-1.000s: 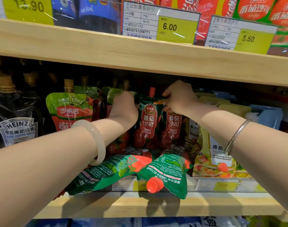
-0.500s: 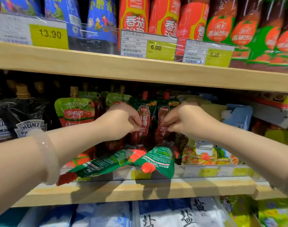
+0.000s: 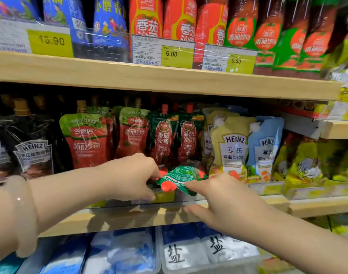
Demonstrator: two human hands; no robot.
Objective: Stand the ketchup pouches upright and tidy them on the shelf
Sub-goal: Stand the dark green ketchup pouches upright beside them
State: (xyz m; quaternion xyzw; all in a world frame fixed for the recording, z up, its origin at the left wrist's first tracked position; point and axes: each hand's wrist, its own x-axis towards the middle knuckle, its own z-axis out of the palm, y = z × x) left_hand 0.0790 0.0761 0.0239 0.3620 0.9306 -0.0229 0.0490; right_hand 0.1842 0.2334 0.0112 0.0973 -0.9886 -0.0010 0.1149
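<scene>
Fallen pouch: a dark green ketchup pouch with a red cap lies flat at the front of the wooden middle shelf. Its cap points out at me.
My left hand: it is curled, and its fingers touch the left side of the fallen pouch, near the cap. I cannot tell if my grip is pinching the pouch.
My right hand: the fingers are spread out. The fingertips rest on the right edge of the fallen pouch. It is not pinching anything.
Standing pouches: two dark green ketchup pouches with red caps stand up straight just behind the fallen one.
Left neighbours: red and green tomato pouches with gold caps stand beside them.
Right neighbours: a yellow Heinz pouch and a light blue Heinz pouch stand up too.
</scene>
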